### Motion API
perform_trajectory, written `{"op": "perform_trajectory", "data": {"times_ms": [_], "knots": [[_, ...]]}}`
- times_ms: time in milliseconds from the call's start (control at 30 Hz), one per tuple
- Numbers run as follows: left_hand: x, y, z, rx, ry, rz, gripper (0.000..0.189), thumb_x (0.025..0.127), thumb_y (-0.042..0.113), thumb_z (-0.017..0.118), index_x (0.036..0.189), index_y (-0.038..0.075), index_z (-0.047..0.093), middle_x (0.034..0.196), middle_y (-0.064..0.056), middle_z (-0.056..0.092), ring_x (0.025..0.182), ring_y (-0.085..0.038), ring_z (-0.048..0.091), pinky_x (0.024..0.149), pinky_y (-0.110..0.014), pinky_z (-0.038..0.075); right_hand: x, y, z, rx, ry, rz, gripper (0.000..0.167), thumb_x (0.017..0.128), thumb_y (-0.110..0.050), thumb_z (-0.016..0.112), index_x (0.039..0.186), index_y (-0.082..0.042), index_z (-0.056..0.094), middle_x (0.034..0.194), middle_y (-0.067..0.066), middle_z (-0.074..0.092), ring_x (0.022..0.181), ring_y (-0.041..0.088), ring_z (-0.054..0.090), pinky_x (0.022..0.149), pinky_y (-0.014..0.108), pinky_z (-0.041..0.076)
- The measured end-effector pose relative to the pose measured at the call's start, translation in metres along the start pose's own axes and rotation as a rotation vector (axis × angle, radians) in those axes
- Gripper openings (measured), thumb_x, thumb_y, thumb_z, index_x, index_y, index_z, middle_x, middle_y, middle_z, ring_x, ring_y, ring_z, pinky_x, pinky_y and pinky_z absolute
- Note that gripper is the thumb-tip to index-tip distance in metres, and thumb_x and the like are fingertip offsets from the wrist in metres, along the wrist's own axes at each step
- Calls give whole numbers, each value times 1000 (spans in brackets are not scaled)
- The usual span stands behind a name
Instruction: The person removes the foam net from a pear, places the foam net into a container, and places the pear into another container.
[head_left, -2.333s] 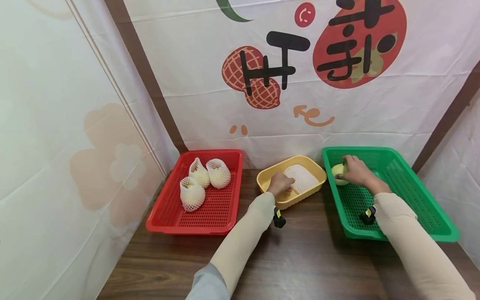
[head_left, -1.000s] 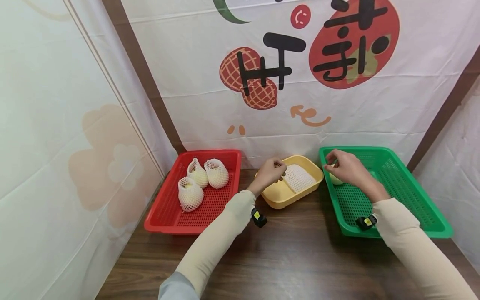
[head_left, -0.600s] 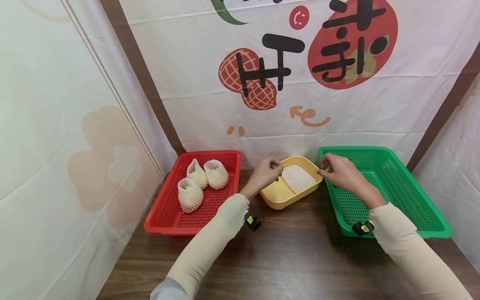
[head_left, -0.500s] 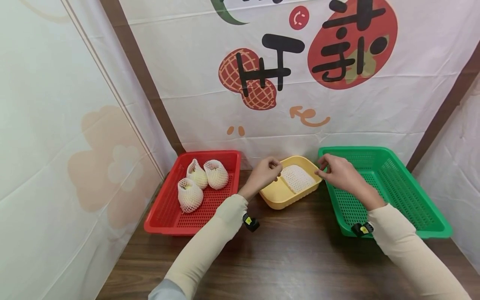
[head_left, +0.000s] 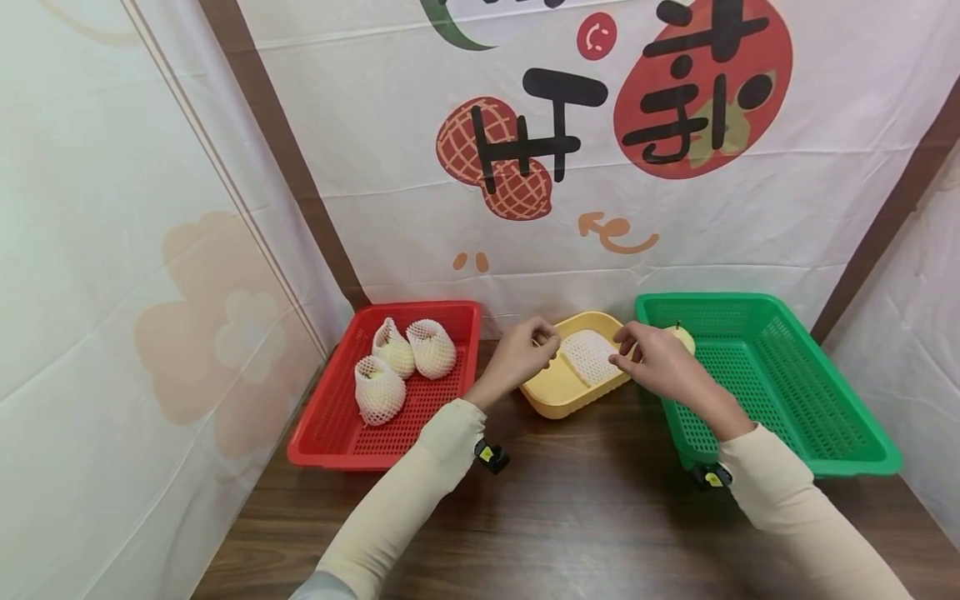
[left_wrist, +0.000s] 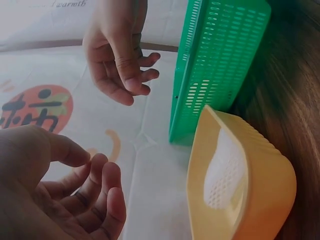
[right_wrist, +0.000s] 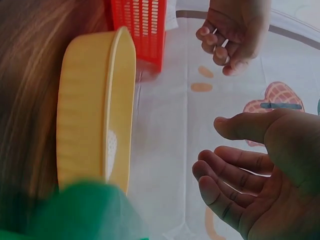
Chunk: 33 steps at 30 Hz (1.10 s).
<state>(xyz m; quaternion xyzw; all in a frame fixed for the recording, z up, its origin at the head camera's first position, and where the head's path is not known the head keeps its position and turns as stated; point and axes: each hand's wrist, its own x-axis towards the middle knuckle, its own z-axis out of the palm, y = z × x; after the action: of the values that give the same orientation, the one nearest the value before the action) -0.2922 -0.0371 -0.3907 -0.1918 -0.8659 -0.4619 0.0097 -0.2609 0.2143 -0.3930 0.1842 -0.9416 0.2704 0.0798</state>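
My left hand (head_left: 522, 354) hovers over the left end of the yellow basket (head_left: 553, 407), loosely curled around nothing. Across from it, my right hand (head_left: 660, 360) is raised by the basket's right end, fingers relaxed and bent, also holding nothing. Both wrist views show bare fingers above the yellow basket. Between the hands, white foam net sleeves (head_left: 591, 357) lie flat in that basket. Partly hidden behind my right hand, a round, pale yellow-green fruit (head_left: 684, 337) with a thin stem sits in the green basket (head_left: 840, 400).
On the left stands a red basket (head_left: 420, 458), where three pale fruits (head_left: 380, 392) sit in white foam nets. All three baskets rest on a dark wooden table (head_left: 577, 517). A printed white cloth (head_left: 360, 167) hangs right behind them.
My right hand has let go of the fruit in the green basket and moved left toward the yellow basket. My left hand has lifted off the foam nets and drawn back left.
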Motion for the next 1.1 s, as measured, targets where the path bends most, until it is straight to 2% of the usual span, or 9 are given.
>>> {"op": "perform_trajectory", "data": {"times_ms": [333,733,900,1100], "knots": [[-8,-8,-10,14,12,-10,13,104,16,61,106,8,72,91,-9,74,73,-14,68,67,-26,58,-2,-11,22,63,49,-39,23,97,-16,78,113,-2,69,94,7,74,83,19,69,70,34,58],[-6,-18,-29,96,55,-18,13,101,19,64,103,10,73,93,-6,75,82,-16,66,72,-25,56,3,-26,52,143,77,-116,20,93,-11,81,106,0,70,88,6,74,76,14,69,67,27,57],[-5,-24,-36,117,71,-36,13,101,21,64,102,12,73,93,-4,75,86,-17,66,76,-28,55,5,-36,62,174,53,-109,21,94,-10,80,110,-2,68,94,6,74,79,15,70,70,29,58],[-4,-30,-43,154,96,-35,14,100,21,63,103,12,74,93,-5,75,87,-19,67,83,-34,56,9,-45,73,196,14,-62,23,95,-14,80,112,-5,68,100,5,74,83,16,71,73,31,60]]}}
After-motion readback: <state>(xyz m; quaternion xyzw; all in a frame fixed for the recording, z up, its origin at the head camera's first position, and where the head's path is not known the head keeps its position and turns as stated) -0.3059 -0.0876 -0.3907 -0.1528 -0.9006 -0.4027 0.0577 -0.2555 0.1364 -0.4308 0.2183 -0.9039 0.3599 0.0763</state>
